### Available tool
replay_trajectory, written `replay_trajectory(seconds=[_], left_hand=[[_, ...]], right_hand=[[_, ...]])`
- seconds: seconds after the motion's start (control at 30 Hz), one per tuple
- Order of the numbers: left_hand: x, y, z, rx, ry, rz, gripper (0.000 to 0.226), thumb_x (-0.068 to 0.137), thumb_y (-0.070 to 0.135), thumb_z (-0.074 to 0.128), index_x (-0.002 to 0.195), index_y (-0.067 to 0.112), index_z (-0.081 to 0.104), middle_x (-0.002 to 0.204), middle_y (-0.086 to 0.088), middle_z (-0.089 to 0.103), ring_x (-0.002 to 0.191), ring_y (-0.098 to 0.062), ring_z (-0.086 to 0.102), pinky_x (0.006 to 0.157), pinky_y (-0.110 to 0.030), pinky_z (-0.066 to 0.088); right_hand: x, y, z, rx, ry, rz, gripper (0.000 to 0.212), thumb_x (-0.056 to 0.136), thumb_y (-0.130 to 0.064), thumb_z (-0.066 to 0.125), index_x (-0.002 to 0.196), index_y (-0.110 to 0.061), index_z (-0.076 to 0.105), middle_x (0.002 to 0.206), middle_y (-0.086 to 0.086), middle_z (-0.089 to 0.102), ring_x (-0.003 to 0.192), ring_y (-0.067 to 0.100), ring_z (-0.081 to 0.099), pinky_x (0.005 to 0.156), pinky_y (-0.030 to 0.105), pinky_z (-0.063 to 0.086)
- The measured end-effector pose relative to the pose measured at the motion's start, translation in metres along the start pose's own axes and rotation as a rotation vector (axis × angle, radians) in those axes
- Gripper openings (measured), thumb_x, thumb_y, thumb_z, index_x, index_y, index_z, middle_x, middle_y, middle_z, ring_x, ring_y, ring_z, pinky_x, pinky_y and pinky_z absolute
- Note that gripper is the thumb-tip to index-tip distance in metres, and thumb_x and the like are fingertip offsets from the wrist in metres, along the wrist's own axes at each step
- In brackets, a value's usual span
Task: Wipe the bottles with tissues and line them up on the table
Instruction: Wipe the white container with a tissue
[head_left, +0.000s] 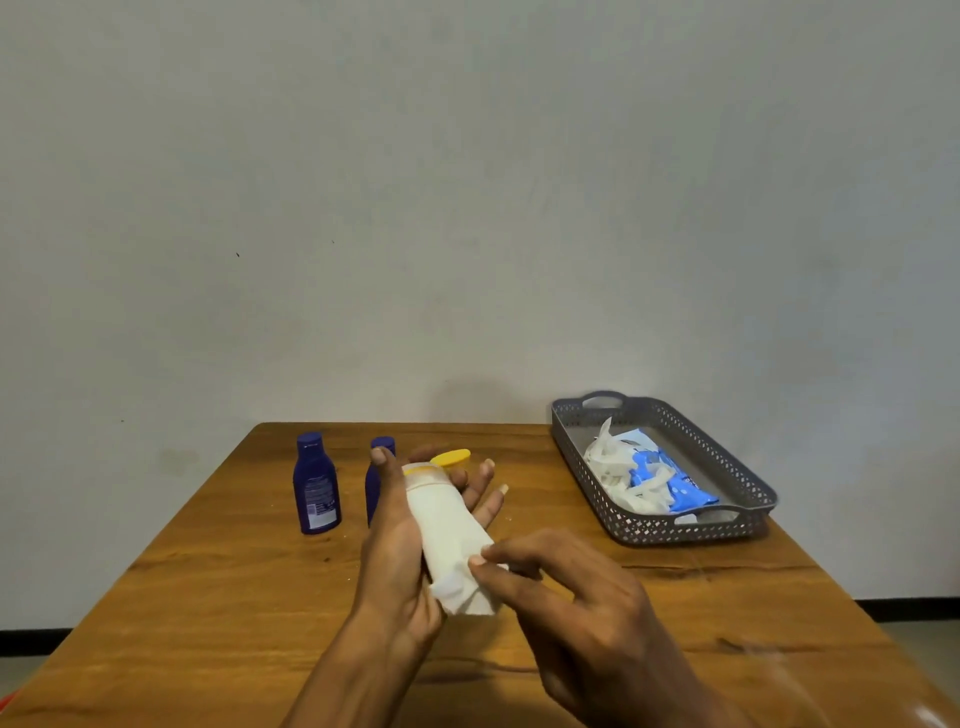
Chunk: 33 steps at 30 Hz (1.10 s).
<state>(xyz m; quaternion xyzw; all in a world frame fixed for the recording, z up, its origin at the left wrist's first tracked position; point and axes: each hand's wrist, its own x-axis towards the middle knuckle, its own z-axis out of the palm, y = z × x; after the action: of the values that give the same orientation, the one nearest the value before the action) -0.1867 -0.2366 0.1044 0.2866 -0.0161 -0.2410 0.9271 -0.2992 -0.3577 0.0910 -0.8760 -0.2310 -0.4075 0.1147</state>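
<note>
You are looking down at a brown wooden table (218, 597) that stands against a plain pale wall (467, 182). A dark strip runs along the bottom of the wall at both sides.

At about 10 o'clock on the table, a dark blue bottle (315, 484) stands upright. Just to its right a second blue bottle (375, 480) stands too, partly hidden behind your thumb.

Near the middle, your left hand (410, 535) lies palm up above the table. It holds a pale bottle with a yellow cap (451, 459), thumb on one side and fingers stretched out under it. The cap points away from you, toward 12 o'clock. A white tissue (453, 551) is wrapped round most of this bottle.

Your right hand (576, 597) comes in from 5 o'clock. Its thumb and first finger pinch the near end of the tissue.

At 2 o'clock, by the wall, sits a grey basket tray (737, 478) with holes in its sides. Inside it lie a blue pack of wipes (670, 480) and some loose white tissues (610, 462)
</note>
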Motion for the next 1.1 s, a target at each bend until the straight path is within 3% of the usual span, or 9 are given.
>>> replay_trajectory(seconds=[0.27,0.37,0.5,0.57,0.67,0.73,0.8,0.93,1.1], left_hand=[[-0.005,0.000,0.000,-0.062,0.077,-0.128,0.064,0.066,0.061,0.062,0.113,0.018,0.055,0.122,-0.024,0.064,0.101,-0.043,0.068,0.071,-0.060,0.057],[-0.006,-0.006,0.009,-0.079,0.184,-0.145,0.064,0.077,0.065,0.056,0.117,0.015,0.050,0.118,-0.017,0.062,0.087,-0.038,0.069,0.061,-0.053,0.055],[0.002,-0.009,0.002,-0.133,0.208,-0.158,0.076,0.079,0.072,0.053,0.132,0.017,0.044,0.130,-0.021,0.056,0.102,-0.043,0.066,0.060,-0.054,0.059],[-0.001,-0.002,-0.002,-0.112,0.147,-0.166,0.079,0.079,0.075,0.050,0.134,0.019,0.044,0.110,-0.027,0.070,0.088,-0.043,0.072,0.060,-0.054,0.059],[-0.005,-0.003,-0.005,0.022,0.157,-0.110,0.070,0.091,0.070,0.031,0.124,0.011,0.046,0.069,-0.014,0.075,0.056,-0.024,0.073,0.041,-0.037,0.056],[-0.009,-0.011,-0.003,0.109,0.186,-0.096,0.068,0.092,0.071,0.026,0.115,0.011,0.049,0.101,-0.012,0.074,0.082,-0.023,0.073,0.059,-0.036,0.059],[-0.011,-0.015,0.001,0.083,0.225,-0.159,0.073,0.090,0.072,0.032,0.116,0.006,0.049,0.135,-0.019,0.057,0.116,-0.035,0.061,0.084,-0.047,0.052],[-0.007,-0.013,0.001,-0.129,0.232,-0.197,0.078,0.080,0.073,0.050,0.133,0.016,0.046,0.125,-0.025,0.059,0.105,-0.042,0.064,0.085,-0.061,0.049],[-0.011,-0.001,-0.004,-0.155,0.138,-0.201,0.070,0.087,0.065,0.049,0.113,0.000,0.054,0.101,-0.026,0.073,0.081,-0.038,0.074,0.073,-0.052,0.049]], right_hand=[[0.000,0.005,-0.005,-0.065,0.054,-0.013,0.023,0.098,-0.012,0.058,0.115,-0.010,0.074,0.112,0.008,0.067,0.095,0.016,0.065,0.076,0.029,0.054],[0.006,0.001,-0.004,-0.122,0.059,-0.100,0.023,0.098,-0.012,0.058,0.114,-0.008,0.074,0.110,0.011,0.066,0.094,0.020,0.063,0.076,0.029,0.055],[0.004,0.003,0.000,-0.189,0.010,-0.178,0.024,0.099,-0.011,0.058,0.118,-0.006,0.072,0.110,0.013,0.069,0.101,0.023,0.062,0.081,0.031,0.055],[-0.003,0.009,0.001,-0.194,-0.003,-0.157,0.024,0.099,-0.011,0.061,0.120,-0.007,0.071,0.113,0.011,0.068,0.103,0.023,0.063,0.082,0.031,0.055],[-0.007,0.016,-0.001,-0.187,-0.008,-0.131,0.025,0.100,-0.012,0.059,0.121,-0.008,0.070,0.117,0.009,0.061,0.104,0.021,0.061,0.081,0.030,0.054],[-0.005,0.013,0.000,-0.171,0.007,-0.141,0.025,0.100,-0.011,0.057,0.121,-0.007,0.070,0.118,0.008,0.058,0.105,0.021,0.060,0.085,0.029,0.053],[-0.002,0.007,0.003,-0.152,0.008,-0.160,0.027,0.101,-0.011,0.054,0.123,-0.006,0.069,0.119,0.009,0.056,0.105,0.022,0.060,0.088,0.030,0.053],[-0.004,0.006,0.004,-0.144,-0.001,-0.158,0.030,0.102,-0.010,0.050,0.128,-0.006,0.066,0.121,0.009,0.053,0.106,0.023,0.058,0.089,0.029,0.053],[-0.015,0.016,0.003,-0.031,0.028,-0.043,0.031,0.094,-0.006,0.060,0.123,-0.009,0.070,0.115,0.006,0.058,0.101,0.018,0.061,0.082,0.028,0.053]])
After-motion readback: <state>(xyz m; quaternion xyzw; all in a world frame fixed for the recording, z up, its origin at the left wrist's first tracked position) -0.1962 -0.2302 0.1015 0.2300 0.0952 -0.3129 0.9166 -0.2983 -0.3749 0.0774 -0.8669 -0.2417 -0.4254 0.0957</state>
